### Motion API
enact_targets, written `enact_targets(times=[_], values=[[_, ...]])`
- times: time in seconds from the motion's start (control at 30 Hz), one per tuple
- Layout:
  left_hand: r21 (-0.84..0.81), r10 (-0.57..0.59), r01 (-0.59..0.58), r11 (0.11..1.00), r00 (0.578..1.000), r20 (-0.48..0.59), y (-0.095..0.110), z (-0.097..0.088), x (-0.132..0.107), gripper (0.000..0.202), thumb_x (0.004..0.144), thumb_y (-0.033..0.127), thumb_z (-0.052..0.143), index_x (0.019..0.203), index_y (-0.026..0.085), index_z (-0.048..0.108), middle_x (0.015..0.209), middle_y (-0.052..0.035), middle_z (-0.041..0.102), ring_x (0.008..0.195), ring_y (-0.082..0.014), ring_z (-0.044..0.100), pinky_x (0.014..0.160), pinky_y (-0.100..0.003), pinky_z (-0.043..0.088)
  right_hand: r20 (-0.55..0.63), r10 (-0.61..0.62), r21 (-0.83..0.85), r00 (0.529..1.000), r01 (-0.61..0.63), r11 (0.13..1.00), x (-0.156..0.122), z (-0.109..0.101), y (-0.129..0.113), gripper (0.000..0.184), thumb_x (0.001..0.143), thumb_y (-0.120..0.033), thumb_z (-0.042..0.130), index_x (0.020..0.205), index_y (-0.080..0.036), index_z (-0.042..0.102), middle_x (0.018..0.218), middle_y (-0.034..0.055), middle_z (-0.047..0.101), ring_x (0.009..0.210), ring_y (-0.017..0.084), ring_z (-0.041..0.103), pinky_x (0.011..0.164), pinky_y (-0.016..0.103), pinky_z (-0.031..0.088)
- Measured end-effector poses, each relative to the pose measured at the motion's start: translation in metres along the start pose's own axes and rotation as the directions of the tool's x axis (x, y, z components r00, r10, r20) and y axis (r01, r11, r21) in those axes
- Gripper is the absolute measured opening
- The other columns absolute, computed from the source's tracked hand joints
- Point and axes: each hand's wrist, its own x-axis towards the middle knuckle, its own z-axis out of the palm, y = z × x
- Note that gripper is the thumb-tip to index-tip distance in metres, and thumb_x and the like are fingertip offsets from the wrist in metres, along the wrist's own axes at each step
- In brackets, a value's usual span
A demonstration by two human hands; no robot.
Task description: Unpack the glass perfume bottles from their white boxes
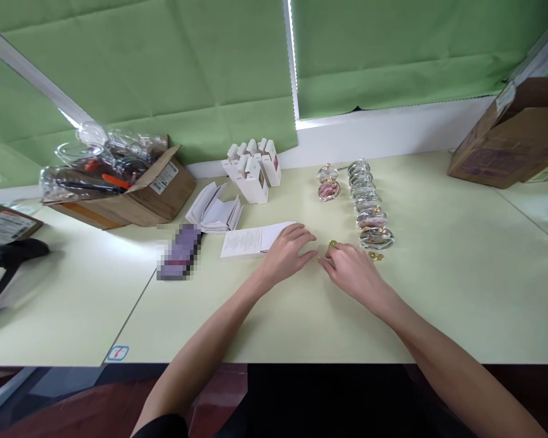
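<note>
My left hand (287,252) is over the right end of an unfolded printed leaflet (242,242), its thumb and fingers apart and nothing seen between them. Close to its right, my right hand (352,267) has its fingers bent together; what they hold, if anything, is hidden. A small shiny yellow-gold round piece (333,244) shows right at its index finger. Beyond this hand, more small gold pieces (375,257) lie on the table. A row of oval glass bottles (377,238) stretches away behind them, with a pink-toned bottle (329,190) in a shorter row to the left.
Several white open-topped small boxes (256,185) stand at the back. Left of them are folded white papers (217,213), a blurred purple object (180,252) and a carton (159,191) filled with plastic-wrapped items. Another carton (493,143) stands at the back right.
</note>
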Motion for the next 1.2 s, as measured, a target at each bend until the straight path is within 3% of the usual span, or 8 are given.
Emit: enact_targets(times=[0.13, 0.27, 0.4, 0.5, 0.67, 0.8, 1.03, 1.2], values=[[-0.009, 0.002, -0.001, 1.0, 0.995, 0.102, 0.008, 0.0, 0.001, 0.026, 0.091, 0.024, 0.06, 0.116, 0.023, 0.066, 0.114, -0.0065, 0.072, 0.117, -0.0258, 0.063, 0.101, -0.044, 0.052, 0.014, 0.029, -0.023, 0.999, -0.029, 0.999, 0.002, 0.003, 0.002, 0.033, 0.102, -0.027, 0.04, 0.092, -0.016, 0.068, 0.1, 0.0106, 0.072, 0.093, 0.023, 0.068, 0.067, 0.03, 0.039], [-0.042, 0.006, 0.0, 0.999, 0.989, 0.147, 0.016, 0.006, 0.008, 0.045, 0.092, 0.019, 0.054, 0.137, 0.025, 0.053, 0.136, -0.0056, 0.063, 0.123, -0.0238, 0.061, 0.1, -0.04, 0.054, -0.005, 0.021, -0.03, 1.0, -0.021, 0.999, 0.001, 0.001, 0.004, 0.029, 0.1, -0.019, 0.039, 0.1, -0.015, 0.068, 0.106, 0.0106, 0.071, 0.103, 0.025, 0.066, 0.07, 0.03, 0.04], [0.064, 0.04, -0.053, 0.997, 0.98, 0.193, 0.021, 0.017, 0.02, 0.042, 0.091, 0.011, 0.05, 0.13, 0.025, 0.058, 0.133, -0.0053, 0.065, 0.117, -0.0237, 0.065, 0.094, -0.038, 0.055, 0.021, 0.039, -0.043, 0.999, -0.038, 0.998, -0.001, -0.001, 0.005, 0.031, 0.098, -0.015, 0.037, 0.103, -0.015, 0.068, 0.105, 0.011, 0.072, 0.1, 0.025, 0.067, 0.068, 0.031, 0.039], [0.189, -0.086, 0.051, 0.981, 0.98, 0.181, 0.025, 0.023, 0.032, 0.027, 0.093, 0.016, 0.052, 0.117, 0.022, 0.063, 0.119, -0.0064, 0.069, 0.103, -0.0249, 0.07, 0.084, -0.036, 0.056, 0.021, 0.064, -0.047, 0.998, -0.063, 0.997, -0.002, -0.005, 0.006, 0.035, 0.099, -0.015, 0.035, 0.094, -0.016, 0.069, 0.096, 0.0102, 0.073, 0.088, 0.024, 0.069, 0.061, 0.031, 0.035], [0.167, -0.227, 0.204, 0.965, 0.966, 0.127, 0.028, 0.026, 0.054, 0.034, 0.095, 0.031, 0.056, 0.128, 0.024, 0.055, 0.118, -0.0065, 0.067, 0.093, -0.0243, 0.071, 0.07, -0.032, 0.053, 0.016, 0.088, -0.05, 0.996, -0.087, 0.995, -0.004, -0.011, 0.007, 0.037, 0.099, -0.016, 0.035, 0.083, -0.017, 0.068, 0.083, 0.0089, 0.071, 0.075, 0.022, 0.067, 0.054, 0.032, 0.026], [0.181, -0.233, 0.197, 0.963, 0.951, 0.204, 0.018, 0.034, 0.076, 0.023, 0.096, 0.021, 0.047, 0.112, 0.024, 0.063, 0.109, -0.0058, 0.07, 0.091, -0.023, 0.071, 0.07, -0.031, 0.051, 0.002, 0.083, -0.041, 0.997, -0.083, 0.996, -0.005, -0.009, 0.009, 0.037, 0.1, -0.018, 0.035, 0.082, -0.018, 0.068, 0.083, 0.0086, 0.071, 0.075, 0.021, 0.067, 0.054, 0.031, 0.026], [0.299, -0.412, 0.376, 0.877, 0.909, 0.066, -0.017, 0.042, 0.119, 0.028, 0.096, 0.019, 0.046, 0.122, 0.018, 0.056, 0.107, -0.0129, 0.073, 0.1, -0.0283, 0.07, 0.079, -0.034, 0.05, -0.017, -0.037, -0.064, 0.999, 0.036, 0.997, 0.002, 0.003, 0.012, 0.029, 0.1, -0.016, 0.039, 0.093, -0.015, 0.067, 0.096, 0.0109, 0.071, 0.09, 0.023, 0.067, 0.064, 0.03, 0.037], [0.334, -0.466, 0.43, 0.839, 0.884, 0.033, -0.021, 0.041, 0.122, 0.035, 0.093, 0.029, 0.058, 0.125, 0.018, 0.052, 0.106, -0.0127, 0.073, 0.099, -0.03, 0.07, 0.078, -0.034, 0.05, -0.022, -0.125, -0.047, 0.992, 0.124, 0.991, 0.008, 0.015, 0.006, 0.021, 0.1, -0.022, 0.045, 0.108, -0.015, 0.064, 0.105, 0.0112, 0.067, 0.099, 0.024, 0.065, 0.069, 0.03, 0.042]])
